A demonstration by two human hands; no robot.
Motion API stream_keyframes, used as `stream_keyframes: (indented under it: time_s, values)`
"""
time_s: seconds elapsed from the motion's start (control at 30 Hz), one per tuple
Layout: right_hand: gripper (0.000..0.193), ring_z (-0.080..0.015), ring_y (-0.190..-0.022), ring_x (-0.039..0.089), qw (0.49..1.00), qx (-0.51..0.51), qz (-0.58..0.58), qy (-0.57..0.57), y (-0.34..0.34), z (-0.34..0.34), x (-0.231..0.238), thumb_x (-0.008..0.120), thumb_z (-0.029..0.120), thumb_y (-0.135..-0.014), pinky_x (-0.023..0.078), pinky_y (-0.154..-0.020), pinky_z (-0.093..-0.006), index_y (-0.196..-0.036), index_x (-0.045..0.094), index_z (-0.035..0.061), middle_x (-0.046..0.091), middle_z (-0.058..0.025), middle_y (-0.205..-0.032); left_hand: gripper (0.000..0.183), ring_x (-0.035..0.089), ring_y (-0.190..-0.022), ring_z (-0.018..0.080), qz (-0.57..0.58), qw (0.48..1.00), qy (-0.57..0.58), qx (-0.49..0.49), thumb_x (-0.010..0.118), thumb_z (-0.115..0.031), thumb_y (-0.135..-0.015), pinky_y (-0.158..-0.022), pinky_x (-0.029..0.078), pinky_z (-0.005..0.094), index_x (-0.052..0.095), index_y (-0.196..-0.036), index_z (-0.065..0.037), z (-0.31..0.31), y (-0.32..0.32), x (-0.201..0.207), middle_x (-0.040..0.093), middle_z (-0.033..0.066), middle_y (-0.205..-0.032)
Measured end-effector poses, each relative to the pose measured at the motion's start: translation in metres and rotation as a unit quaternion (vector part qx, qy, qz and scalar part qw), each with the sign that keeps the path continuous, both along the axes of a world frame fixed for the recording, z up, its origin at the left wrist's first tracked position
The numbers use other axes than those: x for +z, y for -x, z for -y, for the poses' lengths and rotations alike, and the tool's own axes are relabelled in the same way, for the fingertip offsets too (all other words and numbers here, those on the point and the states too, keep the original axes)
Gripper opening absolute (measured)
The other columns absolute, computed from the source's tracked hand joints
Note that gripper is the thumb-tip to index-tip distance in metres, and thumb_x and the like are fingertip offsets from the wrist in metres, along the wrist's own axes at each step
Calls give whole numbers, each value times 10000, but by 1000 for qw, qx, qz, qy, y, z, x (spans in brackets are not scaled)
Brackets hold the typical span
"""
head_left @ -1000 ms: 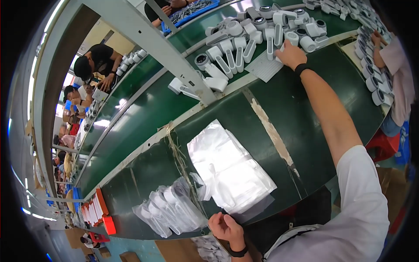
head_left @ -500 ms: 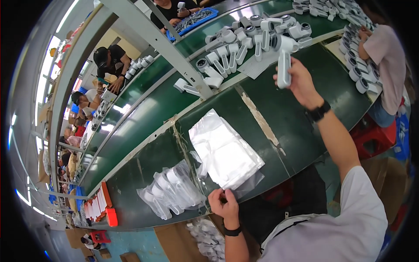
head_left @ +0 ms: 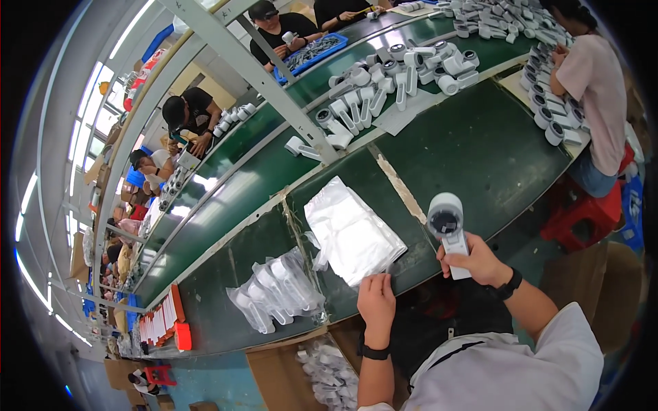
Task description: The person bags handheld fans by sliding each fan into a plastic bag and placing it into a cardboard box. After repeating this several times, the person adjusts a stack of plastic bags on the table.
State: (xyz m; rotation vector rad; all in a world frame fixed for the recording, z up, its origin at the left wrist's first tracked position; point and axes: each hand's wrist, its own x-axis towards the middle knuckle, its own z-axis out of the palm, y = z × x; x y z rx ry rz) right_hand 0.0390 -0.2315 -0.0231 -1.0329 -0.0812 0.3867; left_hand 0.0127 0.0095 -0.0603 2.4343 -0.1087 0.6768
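My right hand (head_left: 478, 264) is closed round the handle of a white handheld device (head_left: 446, 218), which looks like a small fan. Its round head with a dark centre points up, above the table's near edge. A stack of clear plastic bags (head_left: 353, 229) lies on the green table. At the near corner of that stack is my left hand (head_left: 376, 301), its fingers bent together against the bags' edge. Whether they pinch a bag is hidden. Several similar white devices in clear bags (head_left: 277, 291) lie left of the stack.
Many white devices (head_left: 384, 75) are heaped beyond the table (head_left: 480, 147). A metal post (head_left: 274, 89) rises at its far edge. Below stands a cardboard box (head_left: 277, 370) of bagged devices. An orange tray (head_left: 179, 308) is far left. A co-worker (head_left: 596, 103) sits at the right.
My right hand has drawn the white device back from near the heap toward me, and its round head now shows. My left hand has moved slightly right and up to the bags' edge.
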Motion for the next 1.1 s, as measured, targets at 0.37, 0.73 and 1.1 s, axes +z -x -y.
stream_keyframes:
  time_s: [0.37,0.73,1.1]
  values:
    - [555,-124,-930,608,989,-56,81,112,15,-68,6,768,112,-770,504,-817,-281,-1229,485,-21,653,-62,-1036,208,510,-633,65,-131,854,501,-58,585,-158,-967,-561,410,202,639,-994,41,20,9,37,602,11,-760]
    - [455,-128,-874,606,977,-129,78,150,13,-83,6,706,108,-795,499,-771,-296,-1178,513,-47,648,-89,-968,210,542,-652,113,-122,782,605,-92,575,-190,-973,-586,463,259,585,-897,6,20,12,44,606,43,-786]
    - [297,-87,-683,582,975,-178,69,114,7,-79,9,675,37,-800,479,-601,-250,-1061,537,15,617,-15,-855,175,531,-604,130,-107,724,676,-83,516,-197,-1000,-556,466,265,536,-909,-49,11,14,43,568,23,-812]
